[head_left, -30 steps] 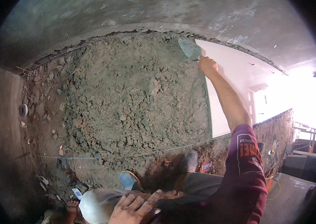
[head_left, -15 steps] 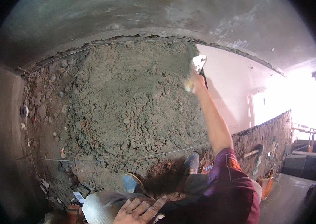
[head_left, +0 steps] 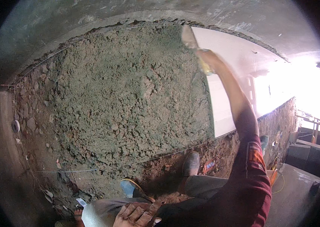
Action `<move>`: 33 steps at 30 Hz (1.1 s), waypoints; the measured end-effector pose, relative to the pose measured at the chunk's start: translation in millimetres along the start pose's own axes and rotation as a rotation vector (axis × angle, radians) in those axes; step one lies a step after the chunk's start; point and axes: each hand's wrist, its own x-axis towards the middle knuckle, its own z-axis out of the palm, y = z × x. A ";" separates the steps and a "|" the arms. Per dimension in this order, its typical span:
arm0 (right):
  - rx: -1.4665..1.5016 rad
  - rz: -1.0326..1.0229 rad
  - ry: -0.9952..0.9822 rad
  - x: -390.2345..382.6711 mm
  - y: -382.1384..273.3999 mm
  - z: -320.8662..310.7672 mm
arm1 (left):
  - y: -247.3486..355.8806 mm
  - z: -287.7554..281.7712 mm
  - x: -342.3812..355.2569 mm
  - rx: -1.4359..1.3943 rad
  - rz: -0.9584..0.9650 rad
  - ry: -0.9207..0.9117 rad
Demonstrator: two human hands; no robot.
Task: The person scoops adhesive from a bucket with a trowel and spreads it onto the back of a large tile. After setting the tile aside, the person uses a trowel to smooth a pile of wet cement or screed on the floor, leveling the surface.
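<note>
My right hand (head_left: 211, 60) reaches far out, closed round the yellow handle of a trowel (head_left: 189, 38). The blade is blurred and lies at the far right corner of a rough grey mortar bed (head_left: 129, 90), beside the edge of large pale tiles (head_left: 222, 109). Whether the blade presses into the mortar I cannot tell. My left hand (head_left: 135, 215) lies on my bent leg near the lower edge, its fingers spread and holding nothing visible.
Taut strings (head_left: 65, 171) run along the near and far sides of the bed. Rubble (head_left: 31, 123) and a white ring-shaped roll (head_left: 15, 126) lie at left. My boots (head_left: 191, 162) stand on dirt at the near side. A concrete wall (head_left: 129, 11) bounds the far side.
My right hand and the trowel have moved farther away, toward the far wall along the tile edge. The view has shifted slightly. My left hand stays on my leg.
</note>
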 end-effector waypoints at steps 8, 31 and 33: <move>0.011 0.144 -0.150 26.6 -6.9 -29.6 | -3.5 1.5 8.3 -0.032 -0.016 -0.090; -1.075 -0.229 0.163 37.5 -12.3 -21.3 | 5.9 -5.1 6.5 -0.119 0.021 0.012; -1.114 -0.379 0.185 56.6 0.8 -46.8 | 5.1 -6.9 9.5 -0.130 0.034 0.025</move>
